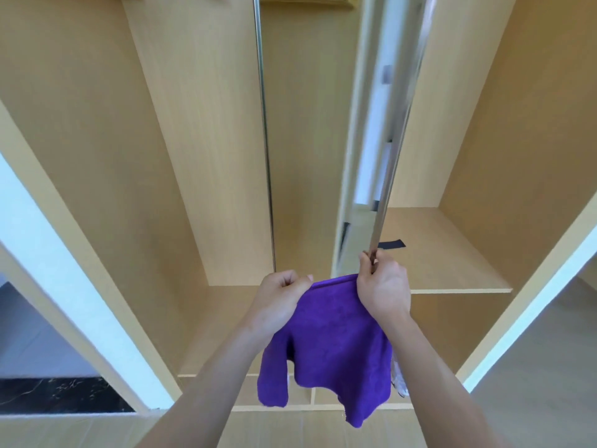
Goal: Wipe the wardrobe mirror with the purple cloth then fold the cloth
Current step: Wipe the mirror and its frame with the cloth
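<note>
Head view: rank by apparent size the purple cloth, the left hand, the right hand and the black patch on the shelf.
1. purple cloth
2. left hand and right hand: alike, no ranking
3. black patch, though it lies farther from the camera

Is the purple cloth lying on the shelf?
No, the purple cloth hangs in the air, held along its top edge by the left hand and the right hand.
</note>
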Tool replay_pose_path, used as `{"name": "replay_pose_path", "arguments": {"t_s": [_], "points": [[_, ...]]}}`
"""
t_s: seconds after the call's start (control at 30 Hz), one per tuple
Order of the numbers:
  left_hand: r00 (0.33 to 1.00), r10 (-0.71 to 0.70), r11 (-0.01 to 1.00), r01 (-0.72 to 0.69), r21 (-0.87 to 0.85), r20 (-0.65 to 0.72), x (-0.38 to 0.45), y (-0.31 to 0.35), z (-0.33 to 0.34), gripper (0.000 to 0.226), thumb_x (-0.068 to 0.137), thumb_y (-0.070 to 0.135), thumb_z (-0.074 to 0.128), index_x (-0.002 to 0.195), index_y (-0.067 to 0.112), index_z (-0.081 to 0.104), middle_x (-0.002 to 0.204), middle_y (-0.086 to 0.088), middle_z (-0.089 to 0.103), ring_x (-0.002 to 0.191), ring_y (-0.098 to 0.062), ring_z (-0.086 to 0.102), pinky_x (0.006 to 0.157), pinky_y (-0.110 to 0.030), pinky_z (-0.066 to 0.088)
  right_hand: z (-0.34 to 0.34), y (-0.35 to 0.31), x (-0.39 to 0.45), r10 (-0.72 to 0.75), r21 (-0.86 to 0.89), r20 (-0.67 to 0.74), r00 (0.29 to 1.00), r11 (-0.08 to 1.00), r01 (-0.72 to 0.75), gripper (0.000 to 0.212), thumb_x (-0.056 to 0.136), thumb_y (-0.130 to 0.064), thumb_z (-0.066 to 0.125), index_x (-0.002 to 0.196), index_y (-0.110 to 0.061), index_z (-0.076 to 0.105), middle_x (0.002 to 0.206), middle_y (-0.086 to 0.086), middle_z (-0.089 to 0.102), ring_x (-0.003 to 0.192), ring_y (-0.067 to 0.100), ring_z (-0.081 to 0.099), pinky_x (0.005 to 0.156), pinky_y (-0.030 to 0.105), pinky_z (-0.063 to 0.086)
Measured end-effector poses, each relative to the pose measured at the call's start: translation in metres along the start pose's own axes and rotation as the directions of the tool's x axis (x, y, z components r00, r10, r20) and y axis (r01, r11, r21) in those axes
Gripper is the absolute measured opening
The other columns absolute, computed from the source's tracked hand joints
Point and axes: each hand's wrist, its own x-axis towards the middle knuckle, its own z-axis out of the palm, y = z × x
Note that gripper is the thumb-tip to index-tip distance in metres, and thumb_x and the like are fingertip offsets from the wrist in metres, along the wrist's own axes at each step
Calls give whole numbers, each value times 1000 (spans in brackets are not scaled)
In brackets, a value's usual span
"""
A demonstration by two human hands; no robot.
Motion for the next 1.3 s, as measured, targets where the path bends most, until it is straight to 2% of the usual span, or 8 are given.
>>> {"name": "replay_pose_path", "arguments": {"t_s": [0.17,0.4,0.53,0.63,0.73,0.93,1.03,1.3], "points": [[1000,-9,999,9,-33,3,-3,-1,23,42,93,35,69,60,24,46,63,1,45,61,-14,41,51,-19,31,-9,17,25,11,47,30,999,999,-12,24,104,-35,46,92,-17,56,82,6,68,81,33,60,66,35,39],[996,-79,992,76,-96,-33,1,-1,39,19,96,22,68,81,16,57,79,-6,59,73,-18,54,62,-28,40,-10,34,53,14,62,32,999,998,-16,32,105,-37,45,108,-13,65,97,12,70,93,37,61,71,34,40],[997,-73,996,72,-52,-19,3,-5,53,16,96,26,66,85,18,58,83,-5,59,75,-19,53,68,-35,41,-12,44,76,11,107,51,999,994,-17,27,105,-38,45,103,-21,67,80,-10,55,84,26,50,73,33,37],[998,-63,997,62,-43,-21,6,-6,68,17,98,27,64,85,19,58,82,-2,61,71,-17,56,62,-27,44,-15,51,91,-26,80,95,995,997,18,24,105,-42,44,92,-28,58,73,-15,51,75,24,52,65,33,37],[996,-75,997,73,-40,-52,11,-8,84,16,99,28,62,88,18,58,84,-3,63,73,-16,59,59,-23,46,-16,54,106,-42,44,124,991,998,36,27,105,-46,41,93,-27,56,75,-11,54,68,11,51,55,28,34],[992,-62,998,61,-10,-111,26,-10,107,16,98,28,62,87,18,56,77,3,60,63,-6,53,54,-15,41,-11,59,136,-56,78,203,978,996,41,25,107,-44,37,99,-29,55,84,-9,57,75,9,53,69,34,40],[990,-55,998,53,-15,-128,35,-6,113,16,95,29,62,83,22,55,72,10,58,53,2,50,50,-12,40,-8,60,148,-61,72,232,971,996,46,22,107,-43,37,101,-31,53,83,-11,52,82,19,53,80,36,39],[987,-76,997,74,-20,-140,51,-8,121,18,89,40,61,83,23,56,83,4,64,72,-10,58,63,-25,47,-1,61,167,-44,56,268,962,998,30,20,107,-45,35,103,-33,50,95,-5,53,92,22,51,83,37,37]]}}
